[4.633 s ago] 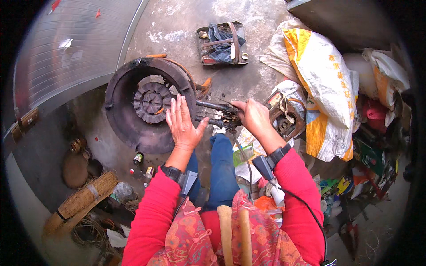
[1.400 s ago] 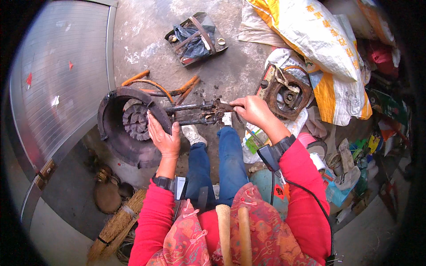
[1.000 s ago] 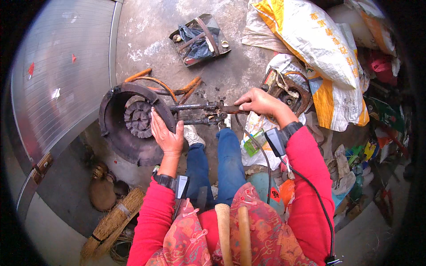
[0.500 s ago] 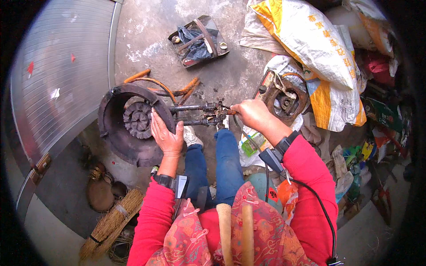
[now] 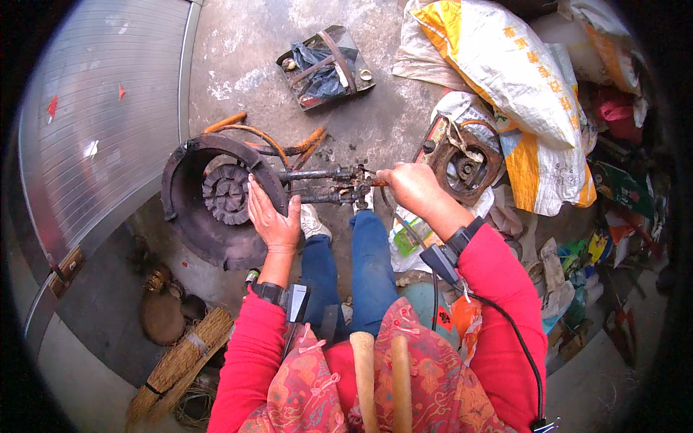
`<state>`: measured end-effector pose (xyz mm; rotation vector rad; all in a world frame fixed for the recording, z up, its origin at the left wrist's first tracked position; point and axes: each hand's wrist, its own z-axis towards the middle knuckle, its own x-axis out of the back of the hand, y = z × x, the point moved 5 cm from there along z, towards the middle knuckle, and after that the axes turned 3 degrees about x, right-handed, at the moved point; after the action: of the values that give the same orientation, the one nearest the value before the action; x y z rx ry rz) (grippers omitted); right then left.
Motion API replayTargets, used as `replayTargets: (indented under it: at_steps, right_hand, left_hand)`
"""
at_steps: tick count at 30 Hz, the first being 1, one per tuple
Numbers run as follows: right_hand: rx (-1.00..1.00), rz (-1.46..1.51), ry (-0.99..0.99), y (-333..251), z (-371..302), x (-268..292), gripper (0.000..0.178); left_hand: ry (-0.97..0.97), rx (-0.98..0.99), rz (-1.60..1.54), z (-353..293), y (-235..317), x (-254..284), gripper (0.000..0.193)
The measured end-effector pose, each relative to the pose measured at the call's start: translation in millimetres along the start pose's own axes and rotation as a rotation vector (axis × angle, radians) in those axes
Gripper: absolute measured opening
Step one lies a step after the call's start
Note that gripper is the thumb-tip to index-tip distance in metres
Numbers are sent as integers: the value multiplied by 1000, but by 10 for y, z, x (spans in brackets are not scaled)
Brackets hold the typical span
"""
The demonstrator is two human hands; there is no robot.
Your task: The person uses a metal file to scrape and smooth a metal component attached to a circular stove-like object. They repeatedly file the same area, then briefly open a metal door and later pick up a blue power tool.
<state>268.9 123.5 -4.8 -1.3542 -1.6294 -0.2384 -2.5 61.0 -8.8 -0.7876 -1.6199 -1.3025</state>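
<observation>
A dark, rusty gas burner (image 5: pixel 249 245) with a round bowl-like rim and a segmented burner head (image 5: pixel 226 195) stands tipped on the floor in front of me. My left hand (image 5: pixel 274 220) lies with straight fingers against the right side of the rim. Two dark pipes (image 5: pixel 317 175) run from the burner to a grimy valve assembly (image 5: pixel 357 187). Beyond the valves, my right hand (image 5: pixel 413 186) is closed round a short brown pipe end (image 5: pixel 378 182); its fingers hide most of that piece. Orange hoses (image 5: pixel 268 144) lie behind the burner.
An open metal box (image 5: pixel 325 68) with a strap handle sits farther off. At the right lie a rusty stove (image 5: pixel 465 162), white-and-yellow sacks (image 5: pixel 516 79) and mixed clutter. A straw broom (image 5: pixel 180 361) rests at lower left, below a metal shutter door (image 5: pixel 108 130).
Almost nothing differs. The whole view has shifted very slightly; both hands keep their places on the burner rim and the brown pipe end.
</observation>
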Motion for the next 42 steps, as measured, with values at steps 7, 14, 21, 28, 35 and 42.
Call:
replayTargets:
  at_steps: [7,14,21,28,35,42]
  right_hand:
    - [51,-73,-59,-251,-106,-55,20]
    - [22,27,-141,-96,-71,101,22]
    - [-6,-16,-93,-73,-27,-12,23]
    - [-43,96,-14,46,-167,275,22]
    - [-83,139,46,141,-287,83,21]
    - [-89,115,26,142,-144,-92,14]
  left_hand:
    - [1,14,-13,20,18,23,94]
    - [-10,26,-14,20,14,15,95]
    - [-15,11,-4,3,-3,18,95]
    - [-16,28,-30,16,20,26,94]
    - [-25,18,-29,7,26,23,93]
    - [-37,26,-38,-7,36,16,91]
